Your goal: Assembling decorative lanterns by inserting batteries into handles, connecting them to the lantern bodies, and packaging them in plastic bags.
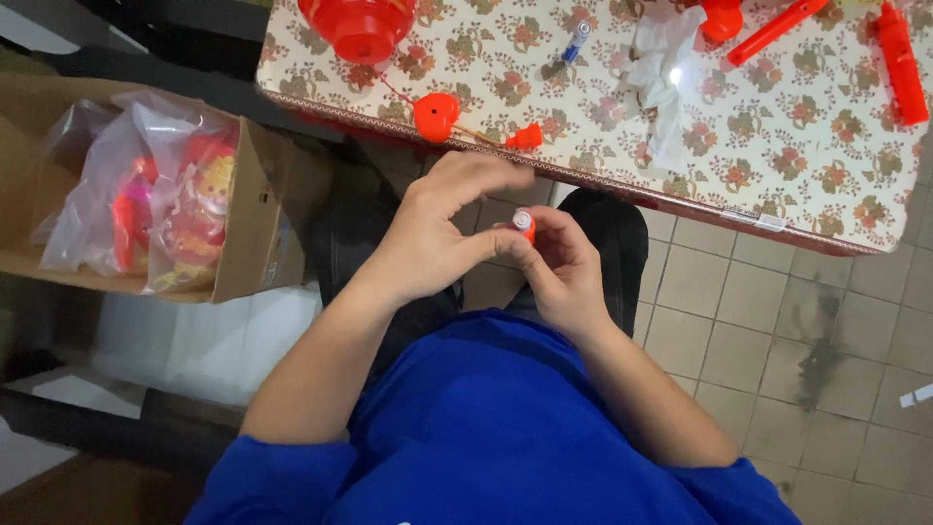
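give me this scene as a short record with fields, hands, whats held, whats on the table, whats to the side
left hand: left hand, fingers curled, touching the top of the small orange piece
right hand: right hand, gripping the small orange piece from below
held item: small, orange with a pale tip, over the lap
table: floral tablecloth with a red heart-shaped part, small red cap, battery, crumpled white tissue, long red plastic pieces
side: cardboard box holding clear bags of red toys
floor: beige tiles
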